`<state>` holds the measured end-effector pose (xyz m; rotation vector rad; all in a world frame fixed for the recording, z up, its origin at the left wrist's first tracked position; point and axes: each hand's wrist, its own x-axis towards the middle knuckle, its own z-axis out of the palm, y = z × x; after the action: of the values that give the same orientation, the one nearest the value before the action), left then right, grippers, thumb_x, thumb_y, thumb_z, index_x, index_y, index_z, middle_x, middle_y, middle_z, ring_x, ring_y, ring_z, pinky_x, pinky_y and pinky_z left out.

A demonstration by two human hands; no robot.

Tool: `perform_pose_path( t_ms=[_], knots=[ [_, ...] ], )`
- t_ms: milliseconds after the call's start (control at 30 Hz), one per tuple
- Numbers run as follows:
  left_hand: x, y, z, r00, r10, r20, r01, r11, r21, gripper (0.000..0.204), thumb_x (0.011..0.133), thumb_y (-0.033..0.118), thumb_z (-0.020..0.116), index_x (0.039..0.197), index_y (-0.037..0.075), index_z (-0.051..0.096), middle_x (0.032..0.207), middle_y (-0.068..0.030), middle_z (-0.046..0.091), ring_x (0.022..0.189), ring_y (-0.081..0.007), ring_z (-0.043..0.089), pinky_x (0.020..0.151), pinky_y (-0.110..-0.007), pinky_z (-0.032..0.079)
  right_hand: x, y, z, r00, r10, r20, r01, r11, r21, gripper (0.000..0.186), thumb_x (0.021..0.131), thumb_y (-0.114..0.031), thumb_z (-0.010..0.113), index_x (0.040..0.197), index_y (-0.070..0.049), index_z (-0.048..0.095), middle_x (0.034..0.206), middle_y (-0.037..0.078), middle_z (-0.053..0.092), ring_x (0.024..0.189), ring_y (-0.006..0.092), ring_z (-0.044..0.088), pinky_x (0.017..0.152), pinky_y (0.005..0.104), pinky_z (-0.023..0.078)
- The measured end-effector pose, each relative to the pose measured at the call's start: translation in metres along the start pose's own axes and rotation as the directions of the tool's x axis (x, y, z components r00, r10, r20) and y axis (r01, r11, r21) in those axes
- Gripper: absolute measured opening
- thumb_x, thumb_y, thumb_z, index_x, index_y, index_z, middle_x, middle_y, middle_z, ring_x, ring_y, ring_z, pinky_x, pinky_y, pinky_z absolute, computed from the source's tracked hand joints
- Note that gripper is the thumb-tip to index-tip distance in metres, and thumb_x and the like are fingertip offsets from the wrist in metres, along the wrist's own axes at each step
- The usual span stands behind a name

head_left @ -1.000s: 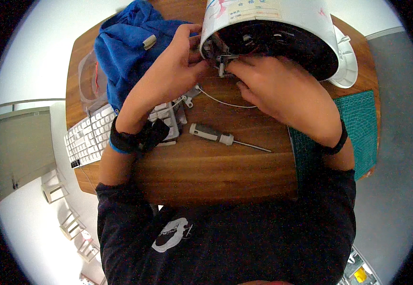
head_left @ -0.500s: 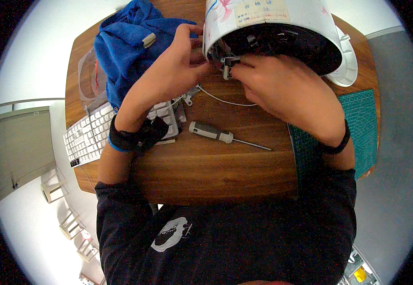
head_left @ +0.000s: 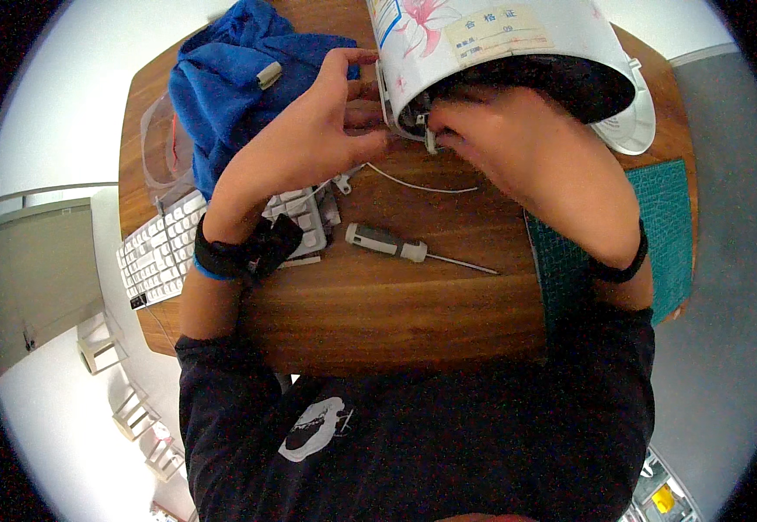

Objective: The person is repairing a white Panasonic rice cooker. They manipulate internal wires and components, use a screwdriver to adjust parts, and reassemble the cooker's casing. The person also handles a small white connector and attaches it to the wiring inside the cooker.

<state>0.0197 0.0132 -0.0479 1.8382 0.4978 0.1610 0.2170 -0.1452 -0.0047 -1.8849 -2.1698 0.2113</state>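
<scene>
A white cylindrical appliance casing [head_left: 517, 52] with a pink flower print and a paper label lies tilted at the far side of the table, its dark open end facing me. My left hand [head_left: 330, 122] is at the casing's left rim, fingers apart, some tips hidden against its side. My right hand [head_left: 500, 130] reaches into the opening, fingers curled near a small whitish part [head_left: 431, 139] at the lower left rim; what they pinch is hidden. A thin white cable [head_left: 422, 184] lies below the hands. Nearer me is a grey-and-white screwdriver [head_left: 387, 244].
A blue cloth [head_left: 222, 96] lies at left, beside a clear plastic piece [head_left: 156, 143]. The white keyboard [head_left: 165, 248] sits partly under my left forearm. A green cutting mat [head_left: 661, 226] is at right, below a white round lid-like part [head_left: 635, 126]. The wooden table [head_left: 396, 322] has rounded edges.
The casing has turned and shifted slightly to the right, with its open end less visible. My right fingers have curled in, and the white cable's visible end has moved.
</scene>
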Motion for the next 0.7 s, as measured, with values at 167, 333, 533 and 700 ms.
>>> perform_pose_path(
  t_ms=[167,333,533,700],
  knots=[
    [-0.002,0.006,-0.001,1.000,-0.008,0.019,0.008,1.000,0.014,0.072,0.095,-0.004,0.068,0.153,0.006,0.027,0.142,-0.0197,0.058,0.126,-0.0275,0.065,0.105,-0.036,0.054,0.005,0.002,0.008,0.994,-0.031,-0.105,0.032,0.999,0.015,0.014,0.095,-0.016,0.067,0.108,-0.009,0.069,0.098,0.020,0.072,0.092,0.0425,0.069,0.077,0.0494,0.056],
    [0.001,0.007,-0.003,0.998,-0.037,0.043,0.037,0.999,0.014,0.068,0.094,-0.005,0.067,0.151,0.005,0.030,0.143,-0.0185,0.058,0.128,-0.0241,0.062,0.106,-0.036,0.053,0.010,-0.008,0.013,0.985,-0.034,-0.167,0.044,0.997,0.060,0.015,0.094,-0.015,0.069,0.107,-0.008,0.069,0.098,0.020,0.071,0.090,0.0422,0.069,0.075,0.0496,0.057],
    [-0.001,-0.002,-0.002,1.000,-0.002,-0.007,0.002,1.000,0.023,0.066,0.092,-0.007,0.066,0.148,0.004,0.033,0.138,-0.0145,0.061,0.131,-0.0199,0.057,0.108,-0.033,0.049,0.008,-0.005,0.023,0.972,-0.032,-0.234,0.019,0.998,-0.057,0.016,0.093,-0.015,0.070,0.108,-0.010,0.070,0.096,0.017,0.072,0.089,0.0407,0.070,0.073,0.0493,0.058],
    [-0.001,0.004,0.001,1.000,-0.008,-0.016,0.008,1.000,0.028,0.064,0.092,-0.006,0.065,0.148,0.004,0.034,0.135,-0.0139,0.063,0.126,-0.0203,0.061,0.106,-0.033,0.051,0.004,-0.007,0.023,0.966,-0.021,-0.257,-0.022,0.986,-0.164,0.019,0.092,-0.015,0.070,0.111,-0.015,0.072,0.097,0.012,0.074,0.085,0.0373,0.072,0.068,0.0470,0.060]
  ],
)
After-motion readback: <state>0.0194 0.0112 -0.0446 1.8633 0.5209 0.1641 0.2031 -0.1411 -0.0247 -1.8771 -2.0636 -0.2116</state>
